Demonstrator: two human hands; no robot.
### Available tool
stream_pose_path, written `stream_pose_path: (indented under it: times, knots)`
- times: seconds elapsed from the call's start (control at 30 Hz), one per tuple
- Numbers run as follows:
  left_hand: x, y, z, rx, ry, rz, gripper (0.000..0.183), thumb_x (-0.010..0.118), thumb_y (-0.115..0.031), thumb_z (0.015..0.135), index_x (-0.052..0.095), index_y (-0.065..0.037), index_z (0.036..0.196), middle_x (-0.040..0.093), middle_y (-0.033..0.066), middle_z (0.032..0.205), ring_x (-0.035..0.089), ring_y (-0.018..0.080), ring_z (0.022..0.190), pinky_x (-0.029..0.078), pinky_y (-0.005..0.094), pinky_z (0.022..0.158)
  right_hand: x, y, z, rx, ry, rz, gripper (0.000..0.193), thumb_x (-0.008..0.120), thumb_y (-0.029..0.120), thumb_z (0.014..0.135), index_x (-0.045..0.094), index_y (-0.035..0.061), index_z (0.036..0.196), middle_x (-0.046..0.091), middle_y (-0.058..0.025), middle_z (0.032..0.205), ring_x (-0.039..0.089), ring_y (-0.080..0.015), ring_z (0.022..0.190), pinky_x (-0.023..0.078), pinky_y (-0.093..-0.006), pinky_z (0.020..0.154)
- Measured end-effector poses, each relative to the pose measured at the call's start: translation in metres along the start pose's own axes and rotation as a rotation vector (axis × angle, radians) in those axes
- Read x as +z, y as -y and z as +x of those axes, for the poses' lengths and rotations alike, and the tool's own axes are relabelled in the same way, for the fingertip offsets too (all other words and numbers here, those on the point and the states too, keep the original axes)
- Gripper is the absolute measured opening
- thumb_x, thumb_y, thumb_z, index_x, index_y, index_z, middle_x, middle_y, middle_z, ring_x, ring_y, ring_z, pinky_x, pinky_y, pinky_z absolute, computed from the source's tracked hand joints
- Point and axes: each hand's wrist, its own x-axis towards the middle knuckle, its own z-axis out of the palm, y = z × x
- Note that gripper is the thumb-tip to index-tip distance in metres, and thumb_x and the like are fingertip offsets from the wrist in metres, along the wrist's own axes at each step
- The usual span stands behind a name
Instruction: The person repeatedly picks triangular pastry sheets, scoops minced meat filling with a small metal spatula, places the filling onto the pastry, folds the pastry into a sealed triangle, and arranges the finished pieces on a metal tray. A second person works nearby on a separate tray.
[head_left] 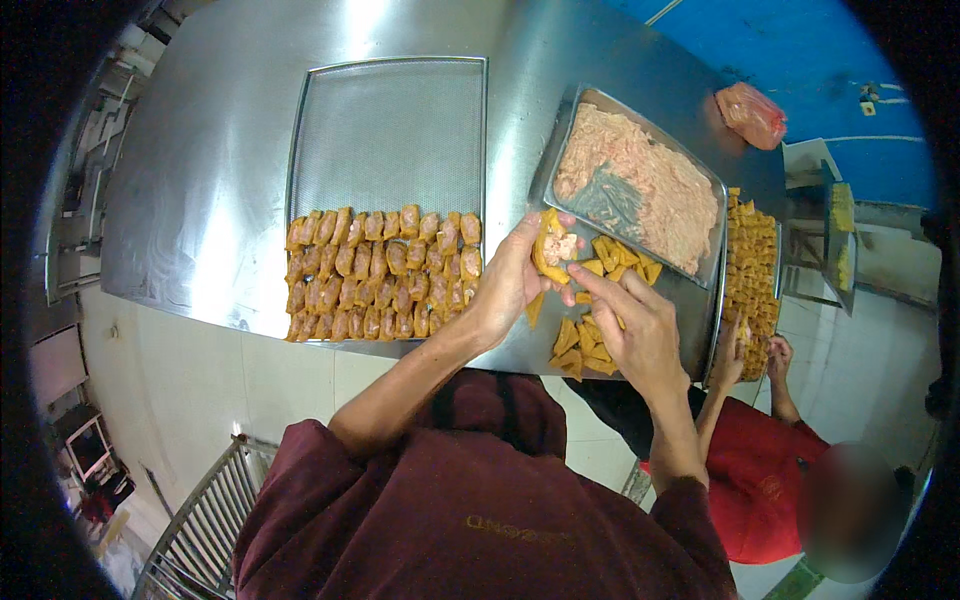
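- Overhead, we see the left hand (512, 280) raised above the steel table (200, 180), fingers curled around a tofu puff (551, 252) held at its fingertips.
- We read the puff's long axis as near upright in the picture, its slit side turned toward the right hand (640, 325), with pale filling showing in the slit.
- We note the right hand's forefinger stretched out to the puff's lower edge, touching or nearly so; its other fingers are loosely bent and hold nothing we can make out.
- Both forearms rise from the lower edge and converge over the table's near rim.
- Loose unfilled puffs (585, 345) lie under and just behind the hands.
- We see a tray of minced filling (640, 185) just beyond the puff, tilted.
- We log a mesh tray (385, 130) to the left, its near half packed with rows of filled puffs (385, 275), its far half bare.
- Another person's hands (755, 350) work at a tray of puffs (755, 270) to the right.
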Motion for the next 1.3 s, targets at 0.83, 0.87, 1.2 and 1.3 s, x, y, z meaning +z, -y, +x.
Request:
stream_pose_path:
  times: [0.83, 0.87, 1.2, 1.3]
  knots:
    - [0.010, -0.078, -0.077, -0.330, 0.189, 0.206, 0.075, 0.028, -0.071, 0.112, 0.063, -0.005, 0.105, 0.050, 0.0005, 0.059, 0.031, 0.0049, 0.034, 0.022, 0.0228, 0.029, -0.093, 0.103, -0.005, -0.414, 0.111, -0.317, 0.050, 0.078, 0.031, 0.083, 0.079, 0.0287, 0.132, 0.039, -0.0015, 0.073, 0.050, -0.0197, 0.058, 0.043, -0.0380, 0.054]
    - [0.013, -0.077, -0.078, -0.343, 0.202, 0.222, 0.075, 0.028, -0.071, 0.112, 0.063, -0.005, 0.105, 0.050, 0.0003, 0.059, 0.031, 0.0049, 0.033, 0.022, 0.0228, 0.028, -0.085, 0.104, -0.002, -0.411, 0.151, -0.367, 0.048, 0.078, 0.032, 0.083, 0.080, 0.0280, 0.131, 0.038, -0.0014, 0.072, 0.050, -0.0196, 0.058, 0.043, -0.0379, 0.054]
    - [0.009, -0.082, -0.087, -0.331, 0.223, 0.214, 0.074, 0.034, -0.070, 0.111, 0.064, -0.005, 0.091, 0.052, 0.0024, 0.059, 0.034, 0.0055, 0.033, 0.023, 0.0231, 0.027, -0.087, 0.118, 0.000, -0.383, 0.143, -0.406, 0.046, 0.077, 0.031, 0.084, 0.081, 0.0283, 0.130, 0.037, -0.0016, 0.073, 0.051, -0.0185, 0.059, 0.043, -0.0364, 0.054]
    - [0.013, -0.083, -0.087, -0.296, 0.185, 0.280, 0.075, 0.033, -0.069, 0.112, 0.065, -0.004, 0.091, 0.053, 0.0027, 0.060, 0.035, 0.0058, 0.032, 0.024, 0.0227, 0.027, -0.083, 0.115, 0.002, -0.394, 0.123, -0.409, 0.043, 0.076, 0.033, 0.086, 0.082, 0.0254, 0.128, 0.038, -0.0016, 0.072, 0.052, -0.0184, 0.059, 0.043, -0.0367, 0.053]
